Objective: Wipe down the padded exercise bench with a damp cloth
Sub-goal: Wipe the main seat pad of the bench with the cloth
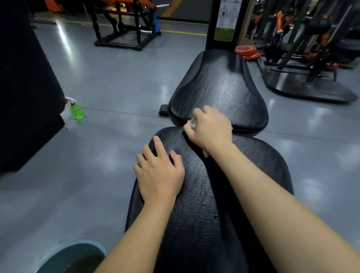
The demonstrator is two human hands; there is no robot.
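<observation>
Bracing on the worktop (201,231), left grip (159,173) lies flat-fingered; right grip (211,127) clutches the cloth (194,123) over the seam (246,133) beneath.

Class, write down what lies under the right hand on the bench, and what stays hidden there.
A bunched cloth peeks out beneath the right hand, over the seam between the bench pads. The hand covers most of it, hiding its shape.
</observation>
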